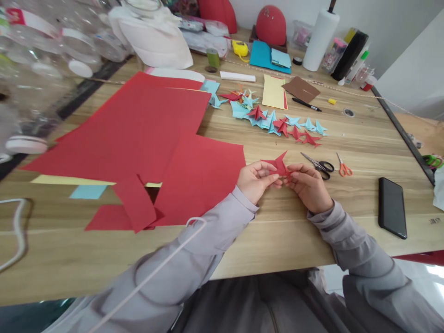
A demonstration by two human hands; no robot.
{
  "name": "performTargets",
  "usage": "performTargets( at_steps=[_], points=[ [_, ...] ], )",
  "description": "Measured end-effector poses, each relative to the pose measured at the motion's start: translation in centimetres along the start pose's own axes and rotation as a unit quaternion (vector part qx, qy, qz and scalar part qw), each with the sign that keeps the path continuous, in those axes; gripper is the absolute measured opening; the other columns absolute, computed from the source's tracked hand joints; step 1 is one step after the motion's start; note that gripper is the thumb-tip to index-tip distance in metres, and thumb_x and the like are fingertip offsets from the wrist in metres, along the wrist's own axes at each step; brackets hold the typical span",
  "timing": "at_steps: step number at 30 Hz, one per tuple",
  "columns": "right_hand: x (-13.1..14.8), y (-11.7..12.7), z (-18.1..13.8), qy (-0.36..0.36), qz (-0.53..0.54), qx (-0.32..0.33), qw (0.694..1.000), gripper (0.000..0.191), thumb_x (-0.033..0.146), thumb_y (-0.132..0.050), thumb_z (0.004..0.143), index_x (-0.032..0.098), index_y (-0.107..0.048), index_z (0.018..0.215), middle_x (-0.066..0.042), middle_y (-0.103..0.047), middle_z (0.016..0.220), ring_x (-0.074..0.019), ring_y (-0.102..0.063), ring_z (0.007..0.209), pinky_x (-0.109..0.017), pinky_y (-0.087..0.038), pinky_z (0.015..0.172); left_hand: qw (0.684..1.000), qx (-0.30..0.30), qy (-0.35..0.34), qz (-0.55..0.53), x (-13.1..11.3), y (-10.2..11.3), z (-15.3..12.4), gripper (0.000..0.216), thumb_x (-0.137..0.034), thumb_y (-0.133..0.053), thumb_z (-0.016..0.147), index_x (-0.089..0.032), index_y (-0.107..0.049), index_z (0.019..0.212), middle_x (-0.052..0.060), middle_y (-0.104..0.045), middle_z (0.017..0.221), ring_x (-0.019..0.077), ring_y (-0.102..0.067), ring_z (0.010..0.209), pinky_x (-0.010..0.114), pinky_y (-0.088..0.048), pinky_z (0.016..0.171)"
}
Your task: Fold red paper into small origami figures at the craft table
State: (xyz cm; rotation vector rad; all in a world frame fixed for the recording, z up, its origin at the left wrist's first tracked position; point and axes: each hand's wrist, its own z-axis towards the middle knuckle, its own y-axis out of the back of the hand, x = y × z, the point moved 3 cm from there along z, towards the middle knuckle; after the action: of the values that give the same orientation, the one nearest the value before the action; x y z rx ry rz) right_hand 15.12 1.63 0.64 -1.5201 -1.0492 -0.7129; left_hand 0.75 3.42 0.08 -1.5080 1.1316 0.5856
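Between my two hands is a small folded red paper figure [279, 163] with pointed ends. My left hand [255, 180] pinches its left side with thumb and fingers. At its right side, the fingertips of my right hand [308, 185] are closed on the same paper. Large red paper sheets [145, 125] lie left of my hands. Just beyond my right hand are black-handled scissors [322, 167] and small orange-handled scissors [343, 167]. Several finished-looking red folded figures [281, 126] and light blue ones [308, 124] sit farther back.
A black phone [391, 207] lies at the right. Behind are a black pen [306, 104], a yellow paper stack [274, 92], brown paper [301, 89] and a yellow tape measure [240, 48]. Plastic bottles [79, 51] crowd the left. A white cable [149, 277] crosses my left sleeve.
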Motion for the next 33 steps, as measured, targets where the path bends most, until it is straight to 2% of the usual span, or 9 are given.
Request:
performTargets(
  at_steps=[3,8,15,25,29,33],
  points=[
    [-0.16,-0.09,-0.06,-0.002,-0.006,-0.011,1.000,0.022,0.031,-0.077,0.067,0.016,-0.068,0.080,-0.001,-0.070,0.066,-0.0114,-0.064,0.061,-0.023,-0.051,0.061,1.000,-0.003,-0.021,-0.002,0.15,0.04,0.04,0.034,-0.020,-0.083,0.049,-0.013,-0.058,0.071,-0.001,-0.065,0.055,0.0129,-0.064,0.049,0.025,-0.055,0.053],
    [-0.51,-0.29,-0.27,0.049,-0.108,-0.012,0.993,0.021,0.033,-0.078,0.068,0.017,-0.065,0.069,0.002,-0.066,0.058,-0.0075,-0.057,0.053,-0.020,-0.044,0.054,0.999,0.026,-0.027,0.016,0.15,-0.15,-0.06,0.032,-0.021,-0.082,0.050,-0.013,-0.058,0.069,0.000,-0.066,0.054,0.0126,-0.063,0.049,0.024,-0.054,0.052],
    [-0.42,-0.24,-0.63,0.064,-0.143,0.018,0.987,0.021,0.034,-0.076,0.071,0.017,-0.066,0.066,-0.001,-0.069,0.063,-0.0107,-0.060,0.055,-0.024,-0.047,0.055,0.998,0.034,-0.048,0.034,-0.06,-0.14,-0.04,0.039,-0.026,-0.087,0.045,-0.014,-0.053,0.061,0.000,-0.065,0.050,0.0110,-0.061,0.045,0.023,-0.052,0.050],
    [-0.35,-0.34,-0.68,0.036,-0.106,0.024,0.993,0.023,0.036,-0.076,0.071,0.017,-0.065,0.065,-0.001,-0.069,0.059,-0.0113,-0.059,0.051,-0.024,-0.046,0.050,0.998,0.060,0.007,-0.001,-0.35,-0.29,-0.25,0.044,-0.030,-0.090,0.041,-0.013,-0.055,0.061,0.001,-0.064,0.049,0.0154,-0.062,0.044,0.028,-0.055,0.048],
    [-0.36,-0.39,-0.55,0.028,-0.086,0.009,0.996,0.027,0.040,-0.076,0.070,0.017,-0.064,0.064,0.000,-0.067,0.058,-0.0100,-0.058,0.050,-0.023,-0.046,0.050,0.998,0.052,0.019,-0.007,-0.30,-0.29,-0.24,0.044,-0.030,-0.090,0.041,-0.012,-0.057,0.064,0.002,-0.065,0.053,0.0172,-0.065,0.048,0.029,-0.055,0.051],
    [-0.23,-0.31,-0.43,0.040,-0.111,-0.014,0.993,0.027,0.040,-0.078,0.068,0.017,-0.063,0.065,0.002,-0.065,0.056,-0.0086,-0.055,0.049,-0.022,-0.045,0.051,0.999,0.028,0.018,0.010,-0.20,-0.18,-0.25,0.042,-0.030,-0.088,0.044,-0.012,-0.057,0.067,0.002,-0.065,0.053,0.0170,-0.066,0.050,0.026,-0.054,0.050]
  ],
)
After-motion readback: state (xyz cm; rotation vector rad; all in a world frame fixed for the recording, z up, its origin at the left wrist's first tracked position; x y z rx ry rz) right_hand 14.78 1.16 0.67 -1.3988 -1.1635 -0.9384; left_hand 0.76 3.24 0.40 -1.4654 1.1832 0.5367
